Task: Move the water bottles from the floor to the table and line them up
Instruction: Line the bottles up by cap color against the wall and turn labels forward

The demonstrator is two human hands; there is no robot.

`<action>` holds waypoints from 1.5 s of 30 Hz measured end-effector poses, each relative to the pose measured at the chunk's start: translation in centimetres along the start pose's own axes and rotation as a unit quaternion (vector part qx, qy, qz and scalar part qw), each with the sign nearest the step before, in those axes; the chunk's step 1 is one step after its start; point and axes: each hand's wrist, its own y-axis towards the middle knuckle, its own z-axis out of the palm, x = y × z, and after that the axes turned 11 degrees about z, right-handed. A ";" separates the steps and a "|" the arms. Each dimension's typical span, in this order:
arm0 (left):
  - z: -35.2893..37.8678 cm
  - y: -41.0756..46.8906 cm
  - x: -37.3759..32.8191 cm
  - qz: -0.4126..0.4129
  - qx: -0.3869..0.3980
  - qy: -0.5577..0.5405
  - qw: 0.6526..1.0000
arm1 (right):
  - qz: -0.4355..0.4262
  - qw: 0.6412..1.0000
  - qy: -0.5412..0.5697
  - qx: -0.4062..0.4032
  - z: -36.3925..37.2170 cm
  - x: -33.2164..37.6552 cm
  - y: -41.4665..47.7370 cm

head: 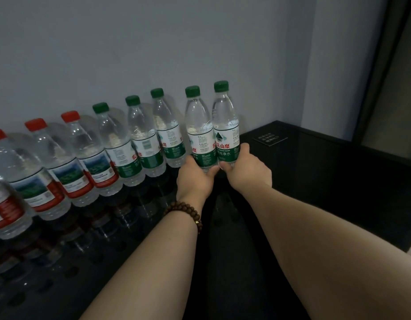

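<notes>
the left hand (195, 179) grips one green-capped bottle (198, 125) and the right hand (246, 168) grips another (224, 121), both upright and touching at the right end of the row of bottles (89, 155) along the wall (153, 54). bare black desk (326, 181) lies open to their right, up to its far edge.

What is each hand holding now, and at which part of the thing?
The left hand grips one green-capped bottle at its lower body, below the label. The right hand grips the neighbouring green-capped bottle at the same height.
</notes>
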 end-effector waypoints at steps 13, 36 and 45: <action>1.2 3.4 2.3 0.004 0.000 -0.029 1.000 | -0.011 1.000 -0.017 0.002 1.6 1.5 3.7; 1.2 4.4 1.6 -0.038 -0.061 0.050 0.996 | -0.056 0.995 -0.085 -0.018 2.4 2.5 4.5; 1.5 5.3 1.9 -0.059 -0.031 0.062 0.996 | -0.081 0.983 -0.158 -0.045 3.5 2.9 5.2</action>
